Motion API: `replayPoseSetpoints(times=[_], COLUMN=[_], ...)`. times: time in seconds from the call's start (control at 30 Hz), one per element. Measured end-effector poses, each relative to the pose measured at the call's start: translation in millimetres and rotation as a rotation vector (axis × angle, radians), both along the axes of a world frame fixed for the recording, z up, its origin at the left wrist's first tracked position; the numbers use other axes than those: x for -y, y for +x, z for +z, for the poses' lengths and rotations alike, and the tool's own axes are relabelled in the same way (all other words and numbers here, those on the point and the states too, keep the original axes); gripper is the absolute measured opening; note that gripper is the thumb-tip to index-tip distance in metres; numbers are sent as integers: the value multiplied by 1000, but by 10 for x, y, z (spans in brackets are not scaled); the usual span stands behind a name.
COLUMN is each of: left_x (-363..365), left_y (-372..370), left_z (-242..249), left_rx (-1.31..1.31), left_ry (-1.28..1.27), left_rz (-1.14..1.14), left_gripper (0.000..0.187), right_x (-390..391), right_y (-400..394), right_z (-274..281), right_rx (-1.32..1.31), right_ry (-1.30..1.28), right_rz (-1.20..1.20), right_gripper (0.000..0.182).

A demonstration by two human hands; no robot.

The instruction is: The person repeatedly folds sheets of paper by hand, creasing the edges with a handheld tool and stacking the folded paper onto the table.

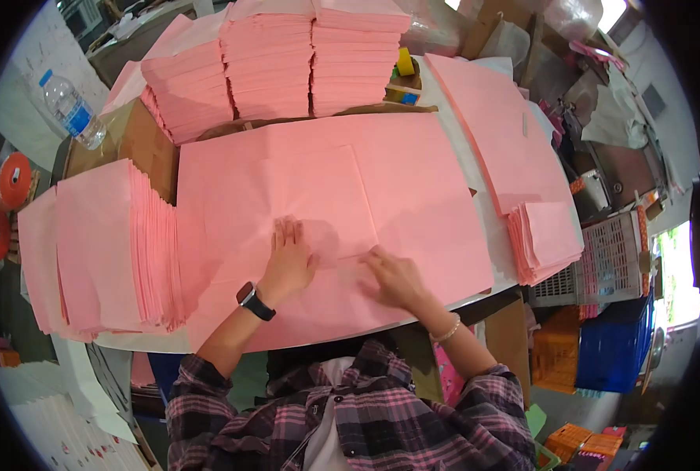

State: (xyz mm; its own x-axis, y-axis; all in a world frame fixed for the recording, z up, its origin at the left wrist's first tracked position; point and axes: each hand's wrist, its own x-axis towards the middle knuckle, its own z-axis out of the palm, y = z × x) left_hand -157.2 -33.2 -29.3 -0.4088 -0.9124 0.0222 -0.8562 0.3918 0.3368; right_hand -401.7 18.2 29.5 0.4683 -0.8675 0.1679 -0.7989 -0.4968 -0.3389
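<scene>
A large pink paper sheet point(436, 212) lies flat in front of me. On it is a smaller pink piece, apparently a folded sheet point(326, 188), whose right edge shows as a raised line. My left hand point(289, 263) rests palm down on the pink paper, fingers stretched out, a dark watch on its wrist. At the smaller piece's lower right corner is my right hand point(397, 279), fingers bent and partly blurred. Whether they grip the corner I cannot make out.
Tall stacks of pink paper point(267, 67) stand behind the sheet. Another pink stack point(102, 243) is at left, beside a cardboard box point(130, 141) with a water bottle point(73, 110). At right lie more pink sheets point(491, 125) and a small folded pile point(546, 239).
</scene>
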Motion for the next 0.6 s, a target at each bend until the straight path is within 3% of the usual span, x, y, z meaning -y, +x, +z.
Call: replayPoseSetpoints(times=[0.17, 0.33, 0.43, 0.47, 0.53, 0.57, 0.6], left_x=[-177, -212, -278, -322, -449, -535, -636], left_y=[-99, -74, 41, 110, 251, 329, 423], left_z=[92, 126, 101, 69, -26, -76, -130], left_rx=[-156, -153, -134, -75, 42, 34, -4], left_ry=[-41, -74, -56, -61, -67, -62, -92], left_rz=[84, 81, 45, -96, -394, -379, -403], left_gripper=[86, 87, 80, 73, 59, 59, 54], right_x=[394, 383, 62, -55, -274, -283, -262], right_y=[-277, -168, 63, 156, 318, 347, 388], right_z=[-302, -314, -95, -39, 83, 193, 316], right_rx=[-378, -469, -256, -267, 26, 15, 198], right_ry=[-269, -386, -14, -12, 444, 452, 777], right_rz=[179, 333, 74, 104, 106, 118, 160], right_gripper=[27, 27, 22, 22, 18, 18, 17])
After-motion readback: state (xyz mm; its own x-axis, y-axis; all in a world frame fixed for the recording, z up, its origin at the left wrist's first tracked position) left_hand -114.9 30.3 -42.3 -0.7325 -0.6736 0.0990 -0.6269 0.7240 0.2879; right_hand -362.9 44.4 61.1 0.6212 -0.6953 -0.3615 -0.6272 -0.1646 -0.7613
